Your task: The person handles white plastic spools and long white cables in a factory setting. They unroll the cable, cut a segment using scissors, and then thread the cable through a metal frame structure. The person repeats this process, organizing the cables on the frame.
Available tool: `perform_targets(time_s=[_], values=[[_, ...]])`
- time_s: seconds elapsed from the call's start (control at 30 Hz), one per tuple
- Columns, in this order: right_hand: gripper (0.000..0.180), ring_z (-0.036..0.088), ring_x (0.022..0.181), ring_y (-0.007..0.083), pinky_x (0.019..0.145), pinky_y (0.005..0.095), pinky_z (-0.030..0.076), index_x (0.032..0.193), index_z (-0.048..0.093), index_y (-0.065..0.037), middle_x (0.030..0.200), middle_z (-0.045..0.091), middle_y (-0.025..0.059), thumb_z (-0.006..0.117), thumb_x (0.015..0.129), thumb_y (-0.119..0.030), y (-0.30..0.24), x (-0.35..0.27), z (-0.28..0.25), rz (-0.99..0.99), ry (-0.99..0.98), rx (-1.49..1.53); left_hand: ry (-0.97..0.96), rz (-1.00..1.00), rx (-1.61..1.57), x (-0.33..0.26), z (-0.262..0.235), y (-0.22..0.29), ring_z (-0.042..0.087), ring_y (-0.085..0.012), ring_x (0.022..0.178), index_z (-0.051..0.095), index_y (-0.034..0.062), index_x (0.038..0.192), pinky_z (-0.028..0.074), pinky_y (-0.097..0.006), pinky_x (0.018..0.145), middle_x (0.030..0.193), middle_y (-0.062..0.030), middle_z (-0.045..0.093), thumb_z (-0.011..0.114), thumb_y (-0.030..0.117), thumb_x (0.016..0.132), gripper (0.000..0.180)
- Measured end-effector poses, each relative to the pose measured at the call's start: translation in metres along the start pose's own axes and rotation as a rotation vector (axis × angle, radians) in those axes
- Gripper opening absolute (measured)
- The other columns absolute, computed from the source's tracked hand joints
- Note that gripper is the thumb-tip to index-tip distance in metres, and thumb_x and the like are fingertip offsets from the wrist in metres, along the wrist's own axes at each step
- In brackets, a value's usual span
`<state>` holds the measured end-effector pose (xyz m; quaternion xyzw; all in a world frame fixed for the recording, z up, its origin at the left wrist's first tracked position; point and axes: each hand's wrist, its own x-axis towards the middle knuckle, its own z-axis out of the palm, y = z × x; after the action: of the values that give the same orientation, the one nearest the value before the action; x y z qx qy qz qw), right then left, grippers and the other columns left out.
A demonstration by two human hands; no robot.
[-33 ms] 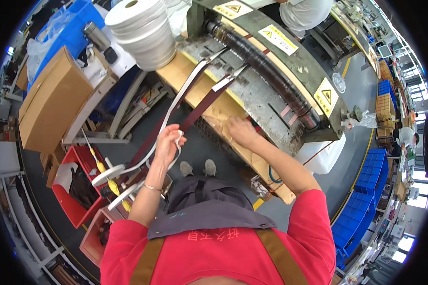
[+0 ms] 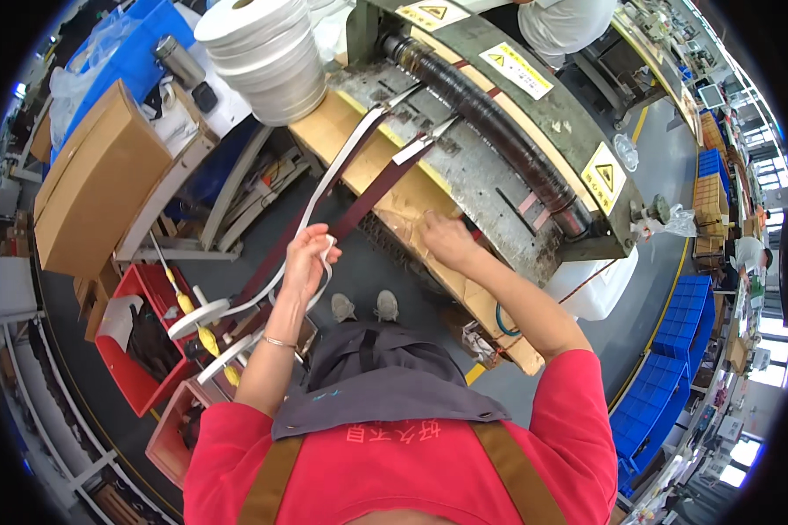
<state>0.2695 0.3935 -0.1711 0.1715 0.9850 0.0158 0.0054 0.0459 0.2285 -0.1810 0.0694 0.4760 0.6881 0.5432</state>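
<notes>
My left hand (image 2: 304, 261) pinches the loose white tape (image 2: 326, 255), which loops down beside my fingers. A long white tape (image 2: 331, 175) runs close past this hand, from the white reels (image 2: 198, 319) at lower left up to a metal guide (image 2: 401, 96) on the machine. Dark maroon bands (image 2: 378, 189) run alongside it, one leading to a second guide (image 2: 442, 131) where a short white piece lies on top. Over the yellowish wooden tray (image 2: 394, 219) at the machine's front, my right hand (image 2: 446, 241) is closed with bent fingers; what they hold, if anything, is hidden.
A black roller (image 2: 490, 131) spans the machine bed (image 2: 490, 188). Stacked white tape rolls (image 2: 263, 70) stand at its left, near a cardboard box (image 2: 96, 184). Red bins (image 2: 136, 385) sit at lower left, a white jug (image 2: 591, 289) at right. A person (image 2: 565, 26) works beyond.
</notes>
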Motion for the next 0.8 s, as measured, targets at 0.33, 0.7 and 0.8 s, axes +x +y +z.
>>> perform_targets(time_s=[0.33,0.7,0.8], values=[[0.013,0.058,0.085,0.0306,0.067,0.0370,0.049,0.082,0.050,0.001,0.089,0.051,0.0173,0.053,0.071,-0.004,0.000,-0.002,-0.007,0.045,-0.101,0.181,0.078,0.068,-0.056,-0.004,-0.022,0.018,0.061,-0.0206,0.063,0.047,-0.0009,0.102,0.051,-0.027,0.054,0.080,-0.0121,0.060,0.056,-0.001,0.075,0.028],[0.013,0.059,0.082,0.0297,0.065,0.0373,0.050,0.081,0.053,0.001,0.088,0.053,0.0161,0.056,0.071,-0.006,0.004,0.001,-0.022,-0.062,-0.153,0.214,0.083,0.055,-0.056,-0.003,-0.016,0.016,0.061,-0.0211,0.063,0.048,-0.0004,0.100,0.051,-0.027,0.053,0.080,-0.0121,0.060,0.057,-0.001,0.075,0.026],[0.015,0.060,0.083,0.0294,0.063,0.0373,0.050,0.082,0.052,0.001,0.082,0.054,0.0150,0.056,0.071,-0.007,0.005,0.002,-0.011,-0.108,-0.217,0.136,0.078,0.057,-0.064,-0.004,-0.016,0.014,0.061,-0.0210,0.063,0.048,-0.0004,0.100,0.051,-0.027,0.053,0.080,-0.0120,0.060,0.057,-0.001,0.075,0.027]])
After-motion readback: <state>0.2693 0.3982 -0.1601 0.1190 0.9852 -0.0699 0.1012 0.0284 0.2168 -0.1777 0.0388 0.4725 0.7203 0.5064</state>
